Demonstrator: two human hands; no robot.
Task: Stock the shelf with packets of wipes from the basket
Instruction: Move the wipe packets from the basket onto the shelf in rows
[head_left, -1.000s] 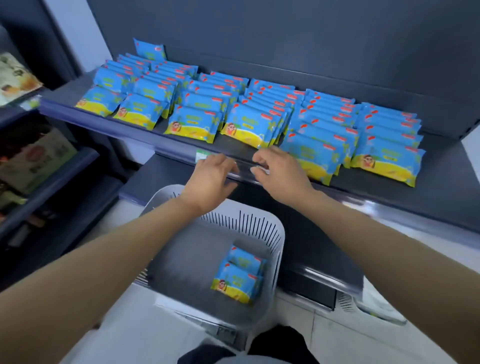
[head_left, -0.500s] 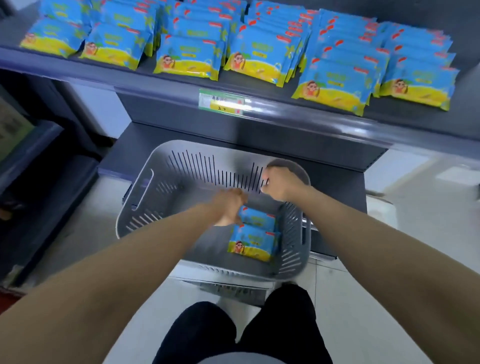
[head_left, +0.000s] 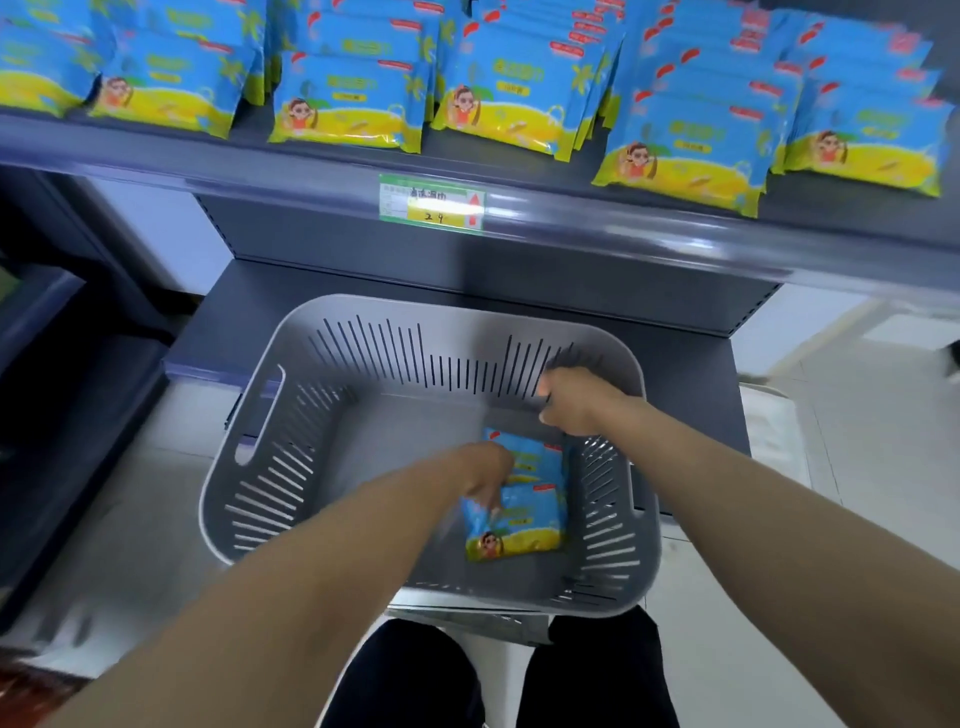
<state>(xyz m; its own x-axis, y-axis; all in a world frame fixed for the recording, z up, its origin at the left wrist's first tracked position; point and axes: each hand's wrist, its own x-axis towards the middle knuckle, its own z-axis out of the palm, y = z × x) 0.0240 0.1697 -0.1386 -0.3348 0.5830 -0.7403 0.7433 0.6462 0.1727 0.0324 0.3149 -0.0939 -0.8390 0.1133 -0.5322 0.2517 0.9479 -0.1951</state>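
Note:
A grey slotted basket (head_left: 244, 467) stands below the shelf (head_left: 597, 234). Two blue and yellow packets of wipes lie at its right side, a near packet (head_left: 530, 525) and a far packet (head_left: 537, 457). My left hand (head_left: 483, 473) reaches down into the basket and pinches the near packet's left edge, which bends upward. Just beyond the far packet, close to the basket's right back wall, my right hand (head_left: 574, 402) hovers with curled fingers and nothing visible in it. Several rows of the same packets (head_left: 343, 104) fill the shelf above.
A green and yellow price tag (head_left: 431, 205) sits on the shelf's front rail. A dark lower shelf (head_left: 234, 322) runs behind the basket. Another dark shelf unit (head_left: 47, 364) stands at the left. My legs in dark trousers (head_left: 405, 675) are just below the basket.
Both hands dropped from the shelf edge into the basket. My left hand has taken hold of the near packet's edge, and my right hand has moved deeper inside the basket.

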